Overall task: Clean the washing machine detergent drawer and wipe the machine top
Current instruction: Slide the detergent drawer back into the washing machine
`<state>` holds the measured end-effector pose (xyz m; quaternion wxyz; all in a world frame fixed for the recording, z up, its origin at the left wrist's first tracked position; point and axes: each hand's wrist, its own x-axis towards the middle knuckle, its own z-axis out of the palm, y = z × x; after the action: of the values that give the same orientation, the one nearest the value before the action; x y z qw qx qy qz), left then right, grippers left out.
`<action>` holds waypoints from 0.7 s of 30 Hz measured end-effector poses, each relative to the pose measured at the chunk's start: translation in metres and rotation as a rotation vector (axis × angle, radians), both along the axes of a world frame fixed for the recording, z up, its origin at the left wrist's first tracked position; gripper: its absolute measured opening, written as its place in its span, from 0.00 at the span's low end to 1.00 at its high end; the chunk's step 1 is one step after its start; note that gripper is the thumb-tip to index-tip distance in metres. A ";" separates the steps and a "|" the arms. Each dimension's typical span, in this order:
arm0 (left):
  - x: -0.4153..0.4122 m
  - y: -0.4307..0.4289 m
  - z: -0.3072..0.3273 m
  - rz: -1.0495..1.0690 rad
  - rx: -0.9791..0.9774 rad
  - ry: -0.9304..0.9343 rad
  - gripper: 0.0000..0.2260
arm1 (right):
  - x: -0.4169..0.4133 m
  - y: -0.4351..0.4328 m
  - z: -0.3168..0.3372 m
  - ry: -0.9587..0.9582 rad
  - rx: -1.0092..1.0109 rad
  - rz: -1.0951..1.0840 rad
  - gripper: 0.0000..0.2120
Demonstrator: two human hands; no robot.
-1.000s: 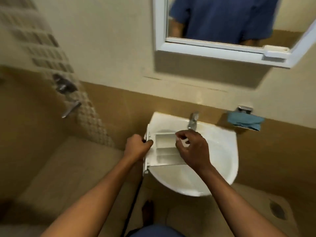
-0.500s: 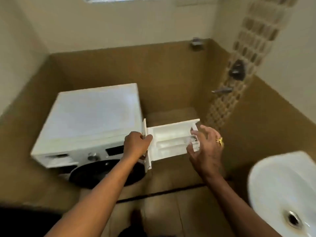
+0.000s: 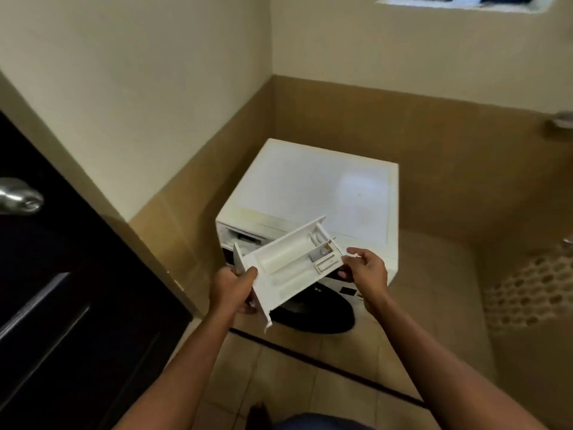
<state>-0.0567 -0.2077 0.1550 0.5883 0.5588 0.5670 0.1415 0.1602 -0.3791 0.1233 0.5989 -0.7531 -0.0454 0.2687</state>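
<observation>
**Q:** Where's the detergent drawer (image 3: 288,271) right now?

**A:** It's held up in the air around the centre of the frame, in front of the washing machine (image 3: 310,187), and isn't resting on anything. The front-panel end, at lower left, is gripped by the left hand (image 3: 231,288), with the fingers curled round it and the thumb on top. The back end, at upper right, is pinched by the right hand (image 3: 366,270) between thumb and fingers.

**Q:** And which way is it pointed?

**A:** The long axis is laid slantwise, lower left to upper right, with the compartments facing up. The empty slot (image 3: 243,238) can be seen at the upper left of the machine's front, just above the panel end and off to the left of the back end. So the back end isn't aimed at the slot; it's pointed across the machine's front. If it's meant to be slid back in, it would probably need to be swung round and shifted toward the left of the frame first. The slot is nearer the left hand, but the end pinched by the right hand would have to go in first. Whether the top has been wiped can't be told.
</observation>
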 end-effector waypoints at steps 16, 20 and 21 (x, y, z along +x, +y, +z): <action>-0.092 0.074 -0.082 0.394 -0.399 -0.036 0.15 | -0.049 0.196 -0.134 0.435 -0.056 0.320 0.09; -0.081 0.083 -0.089 0.420 -0.389 -0.044 0.15 | -0.053 0.211 -0.146 0.453 -0.127 0.483 0.16; -0.080 0.086 -0.090 0.427 -0.393 -0.050 0.14 | -0.057 0.212 -0.143 0.473 -0.157 0.505 0.16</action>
<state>-0.1365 -0.1213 0.0648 0.6560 0.2985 0.6738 0.1633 0.1030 -0.1673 -0.0200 0.4476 -0.6788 -0.0693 0.5780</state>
